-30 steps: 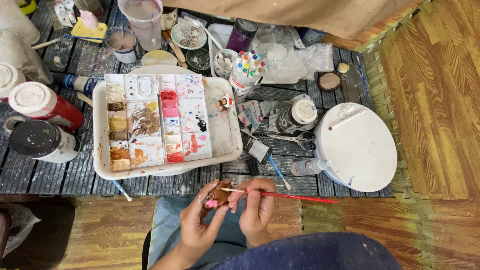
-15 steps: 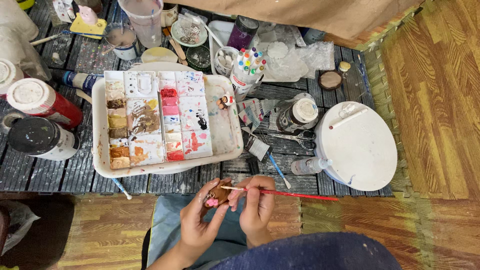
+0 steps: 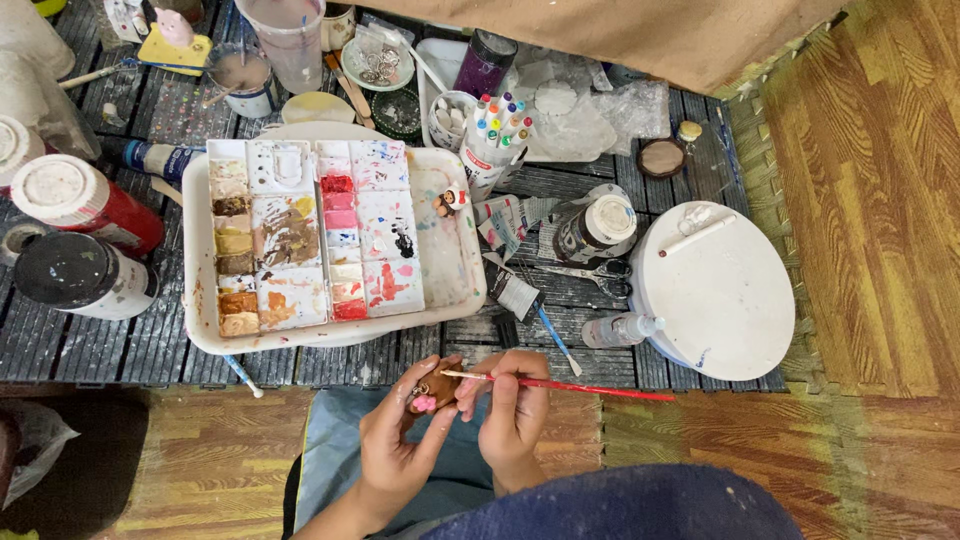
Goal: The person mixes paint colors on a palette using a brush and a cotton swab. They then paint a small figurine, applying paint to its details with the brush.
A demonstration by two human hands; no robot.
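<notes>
Brown and pink, the small figurine (image 3: 424,392) sits low in the middle of the frame, pinched in the fingers of the left hand (image 3: 395,450) over the person's lap. The right hand (image 3: 512,410) is closed around a red-handled paintbrush (image 3: 570,385), its tip laid against the figurine's top. Over the last second almost nothing has shifted: both hands keep the same grip and the brush stays on the same spot, so the painting looks like slow, fine detail work. Above them the white paint palette tray (image 3: 200,300) rests on the dark slatted desk (image 3: 100,350).
</notes>
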